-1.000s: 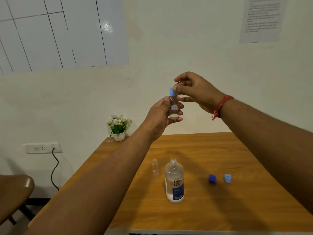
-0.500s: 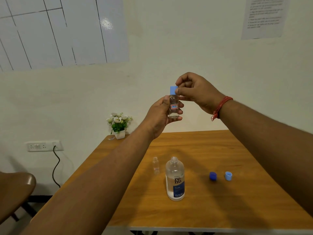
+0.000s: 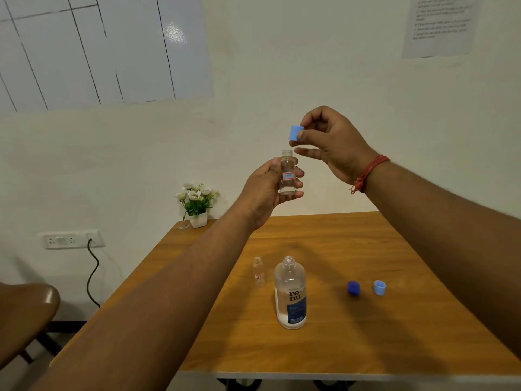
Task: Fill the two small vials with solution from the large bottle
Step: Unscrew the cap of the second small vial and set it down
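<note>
My left hand grips a small clear vial upright in the air above the table; its mouth is uncapped. Just above and to the right of it, my right hand pinches a light blue cap between thumb and fingers. On the wooden table stands the large bottle, open, with a blue label and some clear liquid. A second small vial stands uncapped just left of it.
A dark blue cap and a light blue cap lie on the table's right side. A small flower pot stands at the far left corner. A brown chair is at the left, near a wall socket.
The light blue cap has come off the vial in my left hand; my right hand lifted it up and away. The vial sits a little lower than before.
</note>
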Demonstrator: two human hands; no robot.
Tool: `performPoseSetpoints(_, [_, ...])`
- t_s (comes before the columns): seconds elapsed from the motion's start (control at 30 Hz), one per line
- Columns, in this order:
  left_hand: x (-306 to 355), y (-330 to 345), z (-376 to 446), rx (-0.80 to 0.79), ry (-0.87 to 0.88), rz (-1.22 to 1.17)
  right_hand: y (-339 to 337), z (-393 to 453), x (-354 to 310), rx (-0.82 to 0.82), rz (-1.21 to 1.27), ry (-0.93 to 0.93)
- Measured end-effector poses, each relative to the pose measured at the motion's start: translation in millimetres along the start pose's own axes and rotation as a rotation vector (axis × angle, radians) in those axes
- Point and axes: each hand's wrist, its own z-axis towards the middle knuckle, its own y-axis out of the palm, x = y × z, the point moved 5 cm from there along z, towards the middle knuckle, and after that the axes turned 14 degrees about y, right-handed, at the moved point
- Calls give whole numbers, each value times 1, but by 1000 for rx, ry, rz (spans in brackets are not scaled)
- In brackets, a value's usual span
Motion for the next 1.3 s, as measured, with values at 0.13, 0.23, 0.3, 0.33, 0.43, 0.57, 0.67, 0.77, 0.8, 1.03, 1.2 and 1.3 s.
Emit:
performPoseSetpoints(0.13, [-6,-5,-1,35,-12,-5,-3,-2,7,31,35,1])
performPoseSetpoints(0.23, [-11,-9,-4,60,-18,1,-5,-4,18,40,51,22])
performPoseSetpoints(0.3, [-16,-14,-6,78,-22,12,-7,-8,28,35,66,41])
performPoseSetpoints(0.33, [-19,-17,-9,83,-24,18,-8,-10,33,36,73,53])
performPoseSetpoints(0.43, [-27,-25,-18,93,-28,46,-9,-17,52,46,80,89])
performPoseSetpoints(0.57, [-42,-39,-38,111,-23,112,-13,-31,84,55,114,144])
performPoseSetpoints(0.67, [-57,-52,-61,123,-24,167,-19,-43,110,54,126,194])
performPoseSetpoints(0.77, [-72,-67,-88,114,-53,263,-23,-57,135,65,126,242])
performPoseSetpoints(0.8, [-78,-71,-97,109,-72,295,-24,-61,142,70,130,258])
performPoseSetpoints(1.03, [-111,-91,-151,135,-241,407,-28,-88,190,127,133,381])
performPoseSetpoints(1.2, [-133,-98,-176,158,-346,448,-31,-103,214,140,132,442])
performPoseSetpoints(1.3, [-140,-103,-181,141,-352,478,-31,-112,223,130,95,458])
